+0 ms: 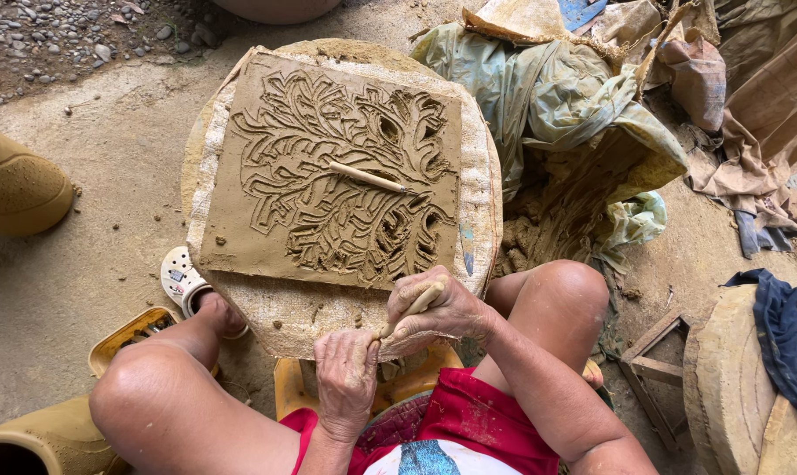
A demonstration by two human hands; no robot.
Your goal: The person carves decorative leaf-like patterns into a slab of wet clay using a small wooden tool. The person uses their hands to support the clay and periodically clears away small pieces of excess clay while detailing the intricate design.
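Observation:
A square slab of wet clay (266, 211) carved with a leafy tree pattern lies on a round cloth-covered stand (482, 189) between my knees. A thin wooden stick (366, 177) rests loose on the carving. At the slab's near edge, my right hand (441, 310) is closed around a wooden carving tool (413, 308). My left hand (347, 369) sits just below it, fingers curled and pinching at the tool's lower tip; clay coats both hands.
Crumpled plastic sheets over a lump of clay (566, 123) sit to the right. A white sandal (180, 277) is on my left foot beside a yellow tray (127, 339). Clay pots (16, 185) stand at left, a wooden frame (658, 365) and a cloth-draped stand (742, 378) at right.

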